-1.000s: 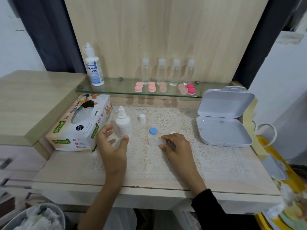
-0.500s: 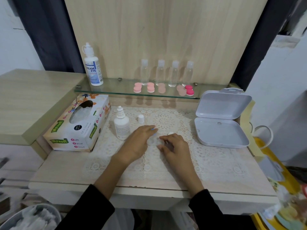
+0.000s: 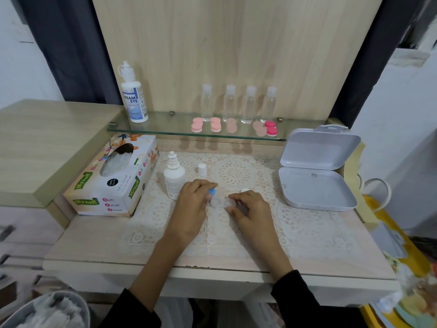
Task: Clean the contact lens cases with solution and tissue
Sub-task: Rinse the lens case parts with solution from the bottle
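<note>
Desk (image 3: 94,237): pale wood under the lace mat (image 3: 295,223), dark curtain (image 3: 71,55) behind.
Tissue box (image 3: 111,183): left of the mat.
Left hand (image 3: 192,207): I see it pinching a blue cap (image 3: 212,192).
Right hand (image 3: 250,209): fingertips grip the case's right end.
Lens case (image 3: 218,202): clear-white, at mat centre.

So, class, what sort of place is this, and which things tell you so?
Probably a home vanity desk: a narrow glass shelf holding round pink lens cases, a printed cardboard tissue box, a white lace mat.
</note>
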`<state>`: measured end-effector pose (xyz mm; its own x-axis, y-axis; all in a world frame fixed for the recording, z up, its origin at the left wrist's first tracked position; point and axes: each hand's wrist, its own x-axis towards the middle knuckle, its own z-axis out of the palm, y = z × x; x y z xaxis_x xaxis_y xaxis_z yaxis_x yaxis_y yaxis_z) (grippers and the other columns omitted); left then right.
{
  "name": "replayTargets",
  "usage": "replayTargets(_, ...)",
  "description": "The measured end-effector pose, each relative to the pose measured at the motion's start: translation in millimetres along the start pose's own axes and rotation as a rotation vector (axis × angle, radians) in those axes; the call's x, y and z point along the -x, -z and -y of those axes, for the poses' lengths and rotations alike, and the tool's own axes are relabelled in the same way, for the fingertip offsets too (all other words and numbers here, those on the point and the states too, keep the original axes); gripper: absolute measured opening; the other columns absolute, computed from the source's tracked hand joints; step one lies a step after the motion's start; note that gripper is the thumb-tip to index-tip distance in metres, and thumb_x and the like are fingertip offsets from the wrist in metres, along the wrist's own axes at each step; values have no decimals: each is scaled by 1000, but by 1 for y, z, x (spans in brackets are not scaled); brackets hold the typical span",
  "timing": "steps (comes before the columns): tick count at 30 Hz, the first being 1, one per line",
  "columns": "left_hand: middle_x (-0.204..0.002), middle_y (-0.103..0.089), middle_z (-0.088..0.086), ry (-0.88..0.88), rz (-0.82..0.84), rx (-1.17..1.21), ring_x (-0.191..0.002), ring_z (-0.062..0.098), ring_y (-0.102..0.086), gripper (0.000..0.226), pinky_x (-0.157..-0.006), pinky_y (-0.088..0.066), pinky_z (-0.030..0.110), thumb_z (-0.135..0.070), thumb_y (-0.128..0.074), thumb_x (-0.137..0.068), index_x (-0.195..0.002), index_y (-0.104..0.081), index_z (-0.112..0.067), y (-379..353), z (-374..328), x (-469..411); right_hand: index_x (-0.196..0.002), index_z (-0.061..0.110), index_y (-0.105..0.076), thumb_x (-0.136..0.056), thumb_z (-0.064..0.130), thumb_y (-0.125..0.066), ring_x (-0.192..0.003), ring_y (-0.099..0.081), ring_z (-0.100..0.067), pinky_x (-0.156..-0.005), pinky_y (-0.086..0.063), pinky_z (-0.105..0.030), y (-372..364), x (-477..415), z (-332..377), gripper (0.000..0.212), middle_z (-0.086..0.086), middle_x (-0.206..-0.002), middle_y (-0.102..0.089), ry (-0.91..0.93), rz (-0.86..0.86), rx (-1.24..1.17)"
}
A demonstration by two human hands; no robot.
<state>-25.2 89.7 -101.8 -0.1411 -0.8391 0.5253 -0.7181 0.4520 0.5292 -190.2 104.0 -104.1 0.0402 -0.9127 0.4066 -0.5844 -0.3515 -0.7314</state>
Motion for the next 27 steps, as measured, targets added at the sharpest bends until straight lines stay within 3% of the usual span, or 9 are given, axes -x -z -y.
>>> replayTargets(3, -112, -61, 2, -55, 50, 12, -103, 10, -47, 28, -92, -25, 2, -9, -51, -93, -119, -63, -9, 2, -3, 2, -105, 13, -71, -83, 15, -71, -97, -52, -12, -85, -43, -27, 0, 0, 0, 22, 5, -95, -63, 0, -6, -6)
replayTargets(8, -109, -63, 1, -63, 113, 13, -101, 15, -52, 27, -91, -26, 4, -11, -57, -90, -116, -65, -9, -2, -3, 2, -104, 13, -72, -83, 15, -72, -94, -53, -12, -82, -42, -24, -1, 0, 0, 21, 4, -93, -64, 16, -12, 26)
replayTargets(16, -106, -63, -3, -60, 88, -3, -97, 7, -49, 26, -89, -28, 2, -11, -63, -88, -114, -66, -13, -1, -4, 5, -106, 13, -71, -84, 16, -71, -95, -52, -11, -81, -37, -15, -1, -1, -2, 22, 4, -95, -64, 21, -1, 45)
replayTargets(27, -104, -65, -3, -47, 76, 39, -96, 5, -55, 25, -88, -31, 1, -8, -65, -85, -110, -67, -12, 0, -3, 5, -106, 12, -71, -84, 15, -72, -95, -53, -13, -83, -43, -24, -1, -1, -2, 22, 3, -95, -64, 24, -5, 42)
